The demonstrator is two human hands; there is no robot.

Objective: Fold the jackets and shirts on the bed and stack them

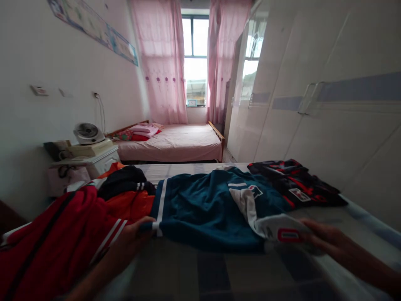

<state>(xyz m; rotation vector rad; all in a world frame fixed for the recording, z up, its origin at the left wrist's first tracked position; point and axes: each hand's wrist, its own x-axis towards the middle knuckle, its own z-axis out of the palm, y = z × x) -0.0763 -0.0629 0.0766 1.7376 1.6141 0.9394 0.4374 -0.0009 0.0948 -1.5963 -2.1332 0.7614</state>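
A teal sweatshirt (197,205) with white bands lies spread across the bed in front of me. My left hand (140,234) has its fingers closed on the white-banded hem at the near left corner. On the other side, my right hand (319,236) grips a grey-white part of the shirt (266,225), which carries a red-outlined patch. That part looks slightly lifted and is blurred. Some of my right fingers are hidden behind the cloth.
Red clothing (62,238) with white stripes, orange cloth (131,207) and a black garment (120,182) are heaped at left. A folded black-and-red garment (300,184) lies at right. Farther off stand a pink bed (184,142), a small fan (89,133) and a white wardrobe (344,138).
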